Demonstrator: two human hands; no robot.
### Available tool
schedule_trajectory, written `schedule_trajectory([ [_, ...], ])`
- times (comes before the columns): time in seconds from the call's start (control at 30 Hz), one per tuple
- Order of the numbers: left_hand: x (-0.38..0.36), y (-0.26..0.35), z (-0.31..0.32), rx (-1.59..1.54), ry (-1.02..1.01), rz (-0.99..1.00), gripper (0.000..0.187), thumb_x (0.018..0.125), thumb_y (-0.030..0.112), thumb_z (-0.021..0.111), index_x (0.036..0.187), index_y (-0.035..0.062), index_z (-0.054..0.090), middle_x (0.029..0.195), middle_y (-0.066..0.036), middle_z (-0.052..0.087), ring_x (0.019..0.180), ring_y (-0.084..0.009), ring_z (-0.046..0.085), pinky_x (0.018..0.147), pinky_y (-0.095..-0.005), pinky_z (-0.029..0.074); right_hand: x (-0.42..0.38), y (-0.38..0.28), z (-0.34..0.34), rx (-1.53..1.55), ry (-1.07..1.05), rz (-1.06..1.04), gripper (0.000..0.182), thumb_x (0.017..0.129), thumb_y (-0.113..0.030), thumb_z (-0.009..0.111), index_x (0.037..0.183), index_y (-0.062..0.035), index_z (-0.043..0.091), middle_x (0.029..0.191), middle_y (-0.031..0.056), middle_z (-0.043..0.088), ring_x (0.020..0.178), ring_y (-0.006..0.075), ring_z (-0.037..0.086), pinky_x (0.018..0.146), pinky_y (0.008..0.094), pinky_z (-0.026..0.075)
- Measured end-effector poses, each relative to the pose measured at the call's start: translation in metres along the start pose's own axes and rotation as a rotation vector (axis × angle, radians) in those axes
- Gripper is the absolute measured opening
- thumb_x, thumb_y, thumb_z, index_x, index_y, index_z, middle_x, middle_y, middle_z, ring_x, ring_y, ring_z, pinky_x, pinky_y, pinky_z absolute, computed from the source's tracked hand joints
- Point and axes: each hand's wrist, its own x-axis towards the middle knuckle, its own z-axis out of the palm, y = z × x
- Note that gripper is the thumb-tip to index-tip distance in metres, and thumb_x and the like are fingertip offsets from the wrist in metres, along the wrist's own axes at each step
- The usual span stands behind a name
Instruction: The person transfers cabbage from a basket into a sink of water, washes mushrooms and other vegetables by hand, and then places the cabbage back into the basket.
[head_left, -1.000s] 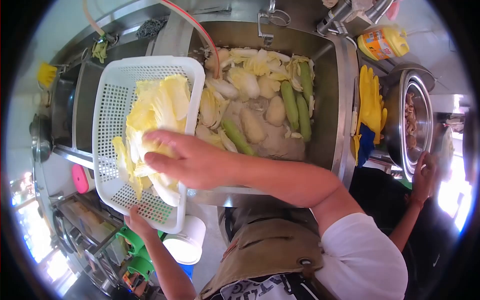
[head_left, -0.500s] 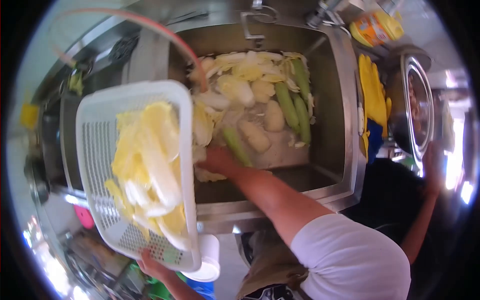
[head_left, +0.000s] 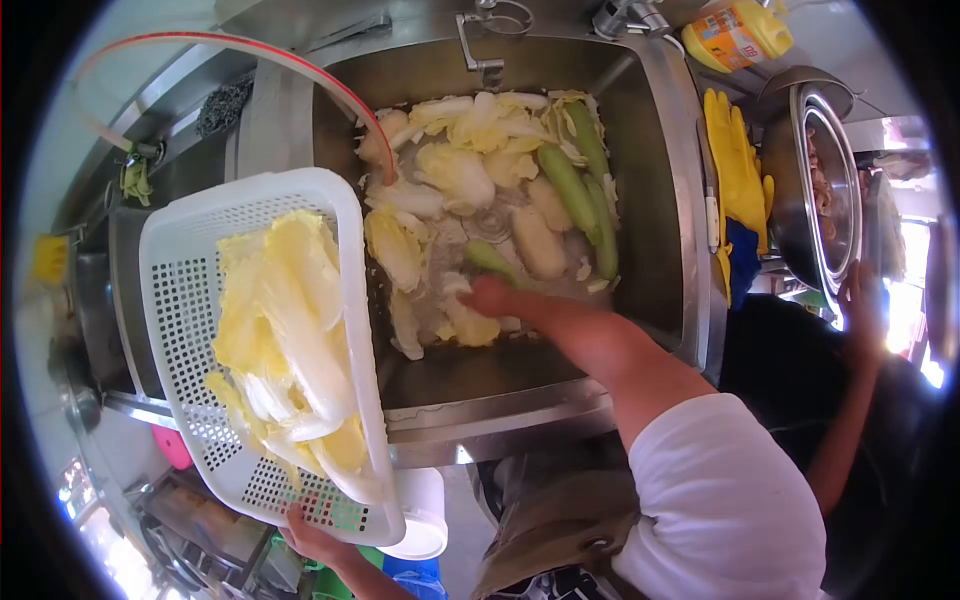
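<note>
My left hand [head_left: 314, 541] grips the near rim of a white plastic basket [head_left: 190, 310], which tilts at the sink's left side. Pale yellow-and-white napa cabbage leaves [head_left: 300, 330] are heaped in the basket. Down in the water, my right hand [head_left: 487, 297] has its fingers closed on a cabbage leaf [head_left: 468, 325]; the fingertips are partly hidden. Around it float more cabbage pieces [head_left: 455, 178], long green gourds [head_left: 567, 190] and pale peeled, potato-like vegetables [head_left: 538, 242].
The steel sink [head_left: 655, 250] has a red-striped hose [head_left: 345, 95] running into it. Yellow rubber gloves [head_left: 735, 170] hang at its right edge, near a yellow bottle [head_left: 738, 38]. On the right, another person's hand [head_left: 862, 308] is by a steel basin [head_left: 850, 200] of meat-like pieces.
My right hand has moved right, away from the basket's edge, to a leaf in the water. The basket stays in my left hand, nearly where it was. The view has shifted slightly.
</note>
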Motion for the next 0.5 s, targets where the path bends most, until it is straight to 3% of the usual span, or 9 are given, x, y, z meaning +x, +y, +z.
schedule_trajectory([
  [0.07,0.000,-0.001,-0.001,-0.007,0.005,0.007,0.036,0.079,0.012,0.056,0.112,-0.0026,0.051,0.100,-0.016,0.058,0.078,-0.0222,0.062,0.065,-0.0340,0.055,0.010,0.015,-0.006,0.028,0.038,-0.050,0.043,0.081,-0.026,0.061,0.116,-0.0006,0.061,0.117,0.0250,0.059,0.111,0.0358,0.057,0.092,0.0460,0.046],
  [0.13,0.000,-0.002,0.001,-0.025,0.023,-0.003,0.035,0.079,0.011,0.056,0.111,-0.0029,0.051,0.100,-0.016,0.058,0.079,-0.0224,0.062,0.065,-0.0342,0.055,0.016,0.015,0.009,0.014,0.433,-0.142,0.042,0.079,-0.021,0.063,0.116,-0.0018,0.061,0.115,0.0245,0.060,0.112,0.0352,0.057,0.091,0.0459,0.047],
  [0.2,0.000,-0.002,0.001,-0.026,0.033,-0.002,0.034,0.079,0.011,0.055,0.110,-0.0033,0.051,0.099,-0.016,0.058,0.078,-0.0226,0.062,0.064,-0.0344,0.055,0.016,-0.005,0.008,0.025,0.567,-0.144,0.041,0.077,-0.017,0.064,0.115,-0.0021,0.061,0.113,0.0236,0.061,0.108,0.0359,0.058,0.089,0.0458,0.048],
  [0.3,0.002,-0.003,-0.002,-0.011,0.011,0.010,0.032,0.079,0.011,0.055,0.108,-0.0040,0.050,0.097,-0.017,0.058,0.077,-0.0231,0.062,0.064,-0.0347,0.055,0.013,-0.054,-0.019,-0.099,0.301,-0.109,0.038,0.076,-0.012,0.064,0.113,-0.0021,0.061,0.109,0.0216,0.062,0.100,0.0375,0.061,0.086,0.0457,0.050],
  [0.37,0.000,-0.001,-0.001,-0.006,-0.030,0.011,0.031,0.079,0.011,0.055,0.106,-0.0045,0.050,0.095,-0.017,0.058,0.075,-0.0234,0.061,0.063,-0.0348,0.055,0.047,-0.040,-0.002,-0.403,0.007,-0.201,0.035,0.076,-0.010,0.062,0.110,-0.0037,0.063,0.106,0.0198,0.063,0.098,0.0365,0.062,0.085,0.0457,0.051],
  [0.47,-0.006,0.002,0.007,-0.055,-0.020,0.029,0.032,0.079,0.011,0.055,0.106,-0.0046,0.050,0.095,-0.017,0.057,0.075,-0.0237,0.061,0.063,-0.0351,0.055,0.041,-0.014,0.008,-0.370,0.099,-0.360,0.025,0.078,-0.009,0.057,0.101,-0.0042,0.067,0.099,0.0193,0.065,0.094,0.0361,0.063,0.083,0.0458,0.051],
  [0.5,-0.006,0.002,0.006,-0.040,-0.013,0.020,0.033,0.078,0.011,0.055,0.107,-0.0047,0.050,0.096,-0.017,0.057,0.076,-0.0237,0.061,0.063,-0.0351,0.055,0.047,0.000,0.012,-0.341,0.161,-0.291,0.023,0.079,-0.010,0.056,0.098,-0.0043,0.067,0.097,0.0195,0.065,0.093,0.0362,0.063,0.082,0.0460,0.051],
])
